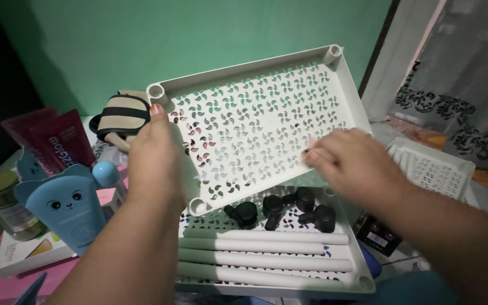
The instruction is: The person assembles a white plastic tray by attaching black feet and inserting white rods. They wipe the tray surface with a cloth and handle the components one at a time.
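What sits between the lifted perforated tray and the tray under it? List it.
The left hand and right hand hold the upper perforated tray tilted above the lower tray. Lying in that lower tray are white tubes and black caster wheels, directly beneath the lifted one.

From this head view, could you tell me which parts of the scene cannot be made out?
- Right hand: fingertips blurred; its grip on the raised perforated tray is unclear.
- Left hand: fingers hidden behind the tray's edge.
- Lower tray: far part covered by the raised tray; the black casters partly too.
- White tubes: left ends hidden by the left forearm.
- Third tray: mostly behind the right forearm.
- Left background: too dark.
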